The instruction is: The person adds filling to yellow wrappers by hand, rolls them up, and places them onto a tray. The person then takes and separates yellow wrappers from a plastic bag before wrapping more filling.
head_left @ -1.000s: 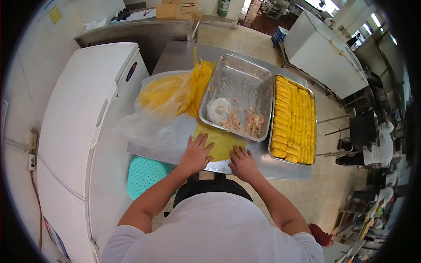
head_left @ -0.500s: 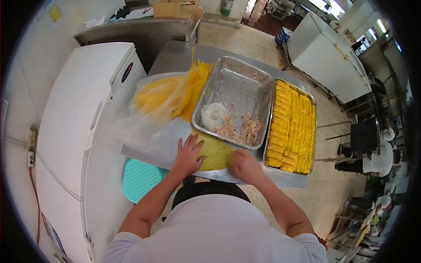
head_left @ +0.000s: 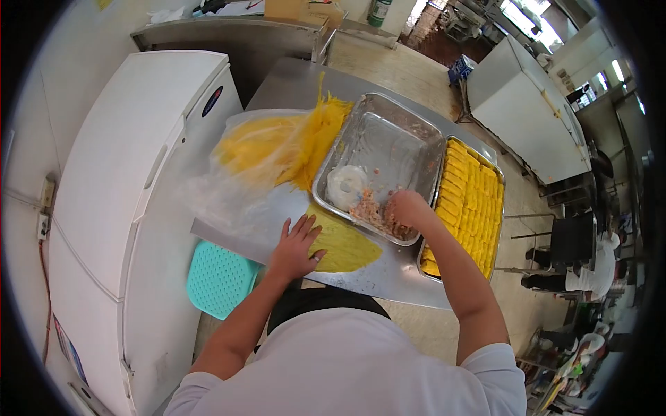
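Observation:
My left hand [head_left: 295, 251] lies flat with fingers spread on the left part of a thin yellow sheet [head_left: 347, 248], which rests on the metal table [head_left: 277, 208]. Over the front right corner of a deep metal tray [head_left: 392, 139], my right hand [head_left: 409, 209] reaches down into a pinkish chopped filling [head_left: 371, 210]; its fingertips are hidden. A white round item [head_left: 347, 186] lies beside the filling in the tray. To the right, a second tray holds rows of yellow rolls [head_left: 472, 201].
A clear plastic bag with yellow sheets [head_left: 263, 149] lies at the table's left. Beside the table stand a white freezer [head_left: 139, 173] and a turquoise stool [head_left: 220, 277]. Another white cabinet [head_left: 520, 111] is at back right. A person in white [head_left: 593, 267] is at far right.
My right hand has left the yellow sheet's right edge and moved forward into the filling in the tray. My left hand stays flat on the sheet. The view has shifted slightly.

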